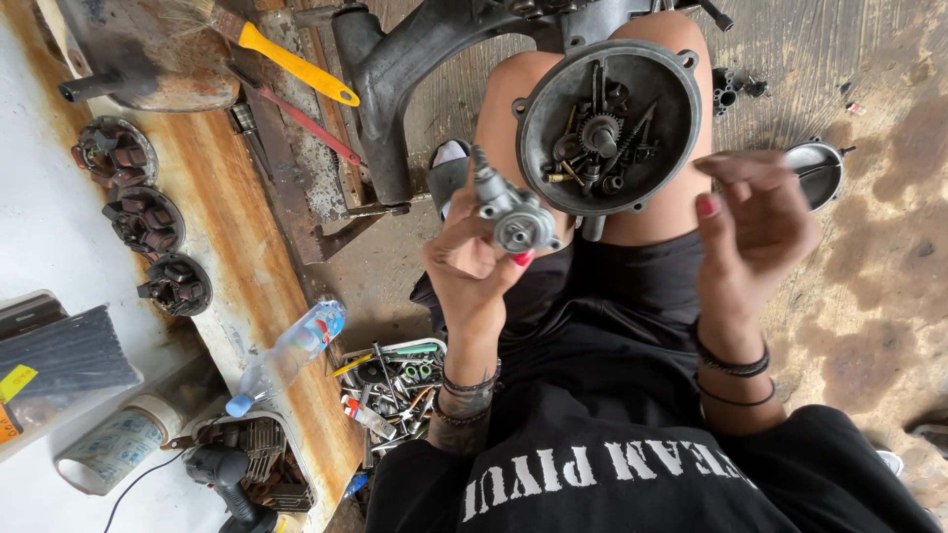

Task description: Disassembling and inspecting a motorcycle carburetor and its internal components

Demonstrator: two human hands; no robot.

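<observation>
Head view: small grey metal pump-like part (513,212) is pinched in the left hand (472,265), raised near the lap. Right hand (755,222) is held loosely curled, empty. Round engine cover (607,123), resting on the knees, is filled with removed gears and screws; reassembly not evident.

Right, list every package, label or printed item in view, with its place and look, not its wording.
Water bottle: lying on the rusty bench edge, clear plastic, blue cap, blue and red label.
Cup: lower left, on its side, pale paper with bluish print.
Yellow tag: far left edge, small bright sticker on a dark bundle.
Tube: in the parts tray, small, white with a red end.
Shirt: black, white block lettering across it.
</observation>
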